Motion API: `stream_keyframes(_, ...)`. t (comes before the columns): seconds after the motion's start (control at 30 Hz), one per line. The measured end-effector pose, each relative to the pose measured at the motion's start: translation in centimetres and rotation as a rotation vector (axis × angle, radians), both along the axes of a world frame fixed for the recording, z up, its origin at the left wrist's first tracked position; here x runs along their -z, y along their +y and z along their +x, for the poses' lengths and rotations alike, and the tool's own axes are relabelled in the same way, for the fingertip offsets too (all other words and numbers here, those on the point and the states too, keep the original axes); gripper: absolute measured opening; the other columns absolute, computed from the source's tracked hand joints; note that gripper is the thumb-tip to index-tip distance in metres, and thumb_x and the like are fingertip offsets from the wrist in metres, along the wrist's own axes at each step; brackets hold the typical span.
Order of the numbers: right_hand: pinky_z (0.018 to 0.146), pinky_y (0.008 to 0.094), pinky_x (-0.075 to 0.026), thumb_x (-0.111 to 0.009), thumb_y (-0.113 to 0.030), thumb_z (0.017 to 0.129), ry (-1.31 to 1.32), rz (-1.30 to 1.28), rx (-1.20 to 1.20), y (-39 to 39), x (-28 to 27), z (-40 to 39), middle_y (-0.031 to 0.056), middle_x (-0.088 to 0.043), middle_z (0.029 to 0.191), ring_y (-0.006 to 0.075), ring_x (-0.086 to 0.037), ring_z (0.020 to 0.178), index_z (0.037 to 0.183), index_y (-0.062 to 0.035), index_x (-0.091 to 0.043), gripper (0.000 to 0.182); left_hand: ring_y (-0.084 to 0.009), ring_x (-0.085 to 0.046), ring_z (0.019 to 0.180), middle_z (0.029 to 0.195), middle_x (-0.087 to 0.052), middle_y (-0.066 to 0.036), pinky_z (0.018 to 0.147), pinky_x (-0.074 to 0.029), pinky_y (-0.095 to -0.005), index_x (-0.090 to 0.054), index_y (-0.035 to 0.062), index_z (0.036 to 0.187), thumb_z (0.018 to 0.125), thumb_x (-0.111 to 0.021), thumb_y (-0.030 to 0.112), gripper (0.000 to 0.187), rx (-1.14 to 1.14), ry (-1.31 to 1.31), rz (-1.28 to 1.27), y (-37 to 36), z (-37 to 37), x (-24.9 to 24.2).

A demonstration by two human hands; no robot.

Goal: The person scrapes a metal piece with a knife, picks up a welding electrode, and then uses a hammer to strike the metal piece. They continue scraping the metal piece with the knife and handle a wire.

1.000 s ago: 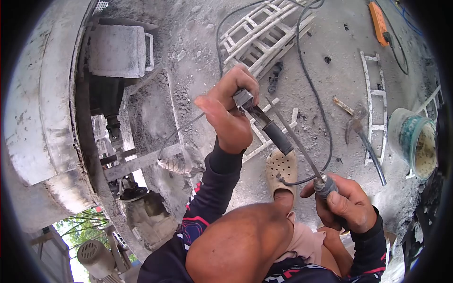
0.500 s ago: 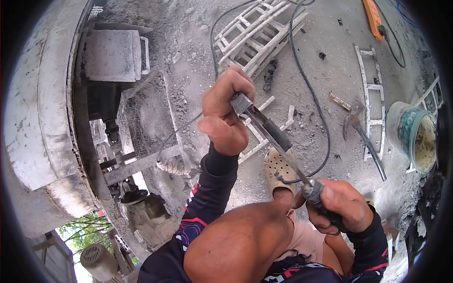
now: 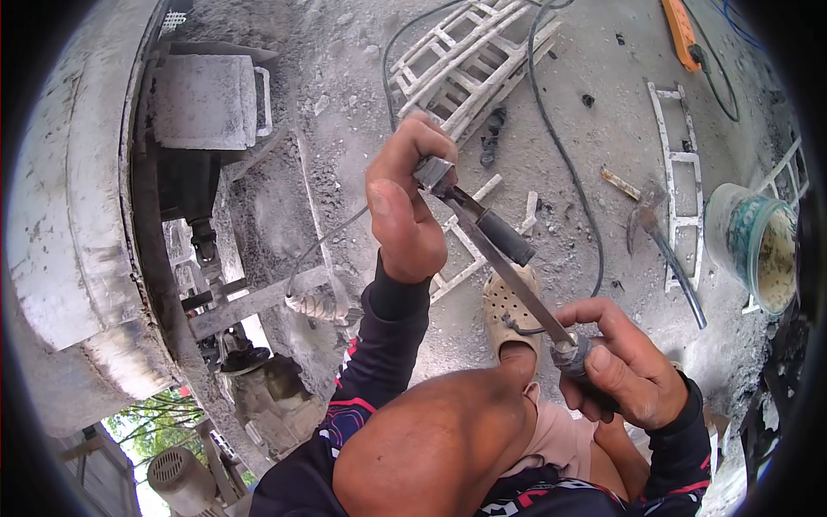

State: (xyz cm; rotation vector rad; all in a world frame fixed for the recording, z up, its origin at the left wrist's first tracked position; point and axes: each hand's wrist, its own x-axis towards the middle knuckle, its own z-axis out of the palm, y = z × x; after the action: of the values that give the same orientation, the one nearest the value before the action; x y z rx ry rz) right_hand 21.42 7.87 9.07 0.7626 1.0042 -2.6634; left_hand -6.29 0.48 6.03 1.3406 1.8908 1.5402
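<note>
Left hand (image 3: 407, 211): curled around metal head (image 3: 433, 172); right hand (image 3: 627, 366): clenched on dark handle (image 3: 575, 358); blade (image 3: 532, 298) beyond right grip, apart a second ago, now overlaps head; contact likely

I've got the left hand (image 3: 405, 207) gripping a metal piece (image 3: 435, 173) with a black cylinder (image 3: 506, 238), and the right hand (image 3: 627, 366) round the handle (image 3: 572, 355) of a flat-bladed tool (image 3: 514, 282) reaching up to that piece, contact unclear. Beyond the left hand I see piled white frames (image 3: 472, 53); ahead of the right hand, a hammer-like tool (image 3: 668, 251), bucket (image 3: 730, 237) farther right.
</note>
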Motion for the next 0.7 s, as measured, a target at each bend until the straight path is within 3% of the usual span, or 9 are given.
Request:
stream_keyframes(0.1, 0.056, 0.0227, -0.045, -0.056, -0.029, 0.108, 0.083, 0.008, 0.021, -0.7, 0.5, 0.2, 0.0006, -0.063, 0.081, 0.0065, -0.056, 0.061, 0.134, 0.0021, -0.052, 0.041, -0.0158, -0.044, 0.065, 0.075, -0.048, -0.008, 0.063, -0.032, -0.0274, -0.050, 0.0030, 0.079, 0.096, -0.007, 0.081, 0.090, -0.047, -0.059, 0.010, 0.3, 0.7, 0.1)
stream_keyframes(0.2, 0.056, 0.0240, -0.048, -0.056, -0.023, 0.107, 0.032, 0.181, 0.018, -1.4, 0.6, -0.5, 0.0032, -0.064, 0.080, 0.0089, -0.061, 0.062, 0.130, 0.0027, -0.053, 0.035, -0.0147, -0.044, 0.063, 0.074, -0.050, -0.007, 0.062, -0.032, -0.0262, -0.053, 0.0023, 0.079, 0.096, -0.003, 0.081, 0.095, -0.118, -0.086, 0.012, 0.4, 1.5, 0.0)
stream_keyframes(0.27, 0.059, 0.0267, -0.052, -0.053, -0.020, 0.108, 0.077, 0.465, 0.006, -1.6, 0.9, -0.8, 0.0076, -0.066, 0.081, 0.0127, -0.066, 0.064, 0.136, 0.0041, -0.050, 0.037, -0.0142, -0.044, 0.063, 0.073, -0.052, -0.006, 0.061, -0.032, -0.0257, -0.055, 0.0018, 0.079, 0.095, 0.000, 0.082, 0.098, -0.144, -0.073, 0.005, 0.3, 1.8, -0.1)
stream_keyframes(0.37, 0.064, 0.0305, -0.055, -0.054, -0.017, 0.107, 0.116, 0.487, -0.081, -0.9, 0.0, -1.0, 0.0099, -0.067, 0.083, 0.0180, -0.070, 0.069, 0.147, 0.0042, -0.044, 0.046, -0.0133, -0.044, 0.061, 0.070, -0.055, -0.005, 0.061, -0.032, -0.0247, -0.060, 0.0011, 0.078, 0.095, 0.003, 0.081, 0.103, -0.149, -0.071, -0.056, 0.2, 2.0, -0.3)
stream_keyframes(0.57, 0.056, 0.0272, -0.050, -0.058, -0.015, 0.105, 0.318, 0.906, 0.131, -2.2, 0.9, -2.0, 0.0129, -0.072, 0.097, 0.0116, -0.065, 0.061, 0.158, -0.0014, -0.036, 0.059, -0.0135, -0.044, 0.060, 0.065, -0.054, -0.006, 0.062, -0.032, -0.0244, -0.060, 0.0016, 0.076, 0.096, 0.004, 0.079, 0.103, -0.219, 0.004, -0.059, 0.5, 2.5, -0.6)
stream_keyframes(0.63, 0.057, 0.0279, -0.050, -0.060, -0.011, 0.102, 0.305, 0.999, 0.101, -1.9, 0.8, -1.8, 0.0137, -0.073, 0.100, 0.0126, -0.066, 0.062, 0.157, -0.0018, -0.039, 0.059, -0.0141, -0.044, 0.061, 0.063, -0.052, -0.005, 0.064, -0.033, -0.0247, -0.057, 0.0026, 0.073, 0.096, 0.004, 0.079, 0.101, -0.232, -0.138, -0.112, 0.2, 2.5, -0.7)
stream_keyframes(0.7, 0.058, 0.0286, -0.051, -0.061, -0.007, 0.100, 0.290, 1.091, 0.071, -1.6, 0.6, -1.7, 0.0144, -0.073, 0.104, 0.0135, -0.066, 0.062, 0.156, -0.0023, -0.041, 0.060, -0.0142, -0.043, 0.060, 0.063, -0.052, -0.006, 0.063, -0.032, -0.0250, -0.056, 0.0029, 0.072, 0.096, 0.003, 0.079, 0.100, -0.224, -0.091, -0.111, 0.3, 2.5, -0.8)
